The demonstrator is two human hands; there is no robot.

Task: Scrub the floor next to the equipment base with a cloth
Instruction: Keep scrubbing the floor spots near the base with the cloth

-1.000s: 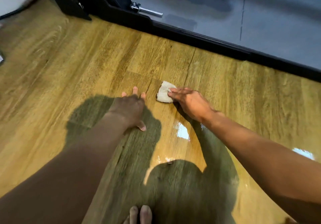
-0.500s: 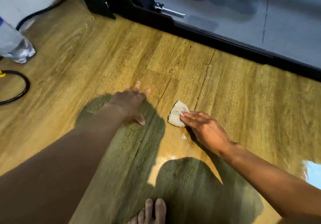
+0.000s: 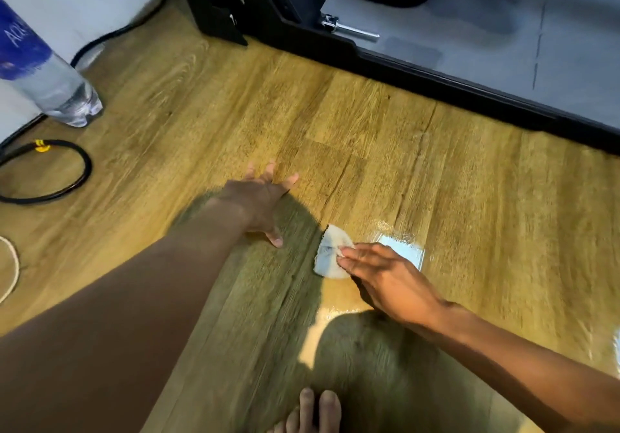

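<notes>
- Wood-grain floor (image 3: 436, 170), yellow-brown and glossy, carries a wet patch (image 3: 404, 248) that catches the light just beside the right hand.
- A small off-white cloth (image 3: 330, 254) lies flat on the floor at about 4 o'clock from the left hand (image 3: 258, 204), near it but not touching, and well apart from the equipment base.
- The right hand (image 3: 385, 278) presses on the cloth's right side, its fingers (image 3: 359, 254) straight and pressed together, tips on the fabric.
- The left hand lies palm-down on the bare boards, its fingers (image 3: 288, 180) spread, holding nothing.
- The black equipment base (image 3: 436, 76) runs across at 1 o'clock from the cloth, with a metal pin (image 3: 352, 31) on its grey deck.
- At 10 o'clock from the left hand stands a clear bottle (image 3: 50, 76) with a blue label; a black cable loop (image 3: 67, 177) lies at 9 o'clock.
- Bare toes (image 3: 312, 412) show at 6 o'clock.
</notes>
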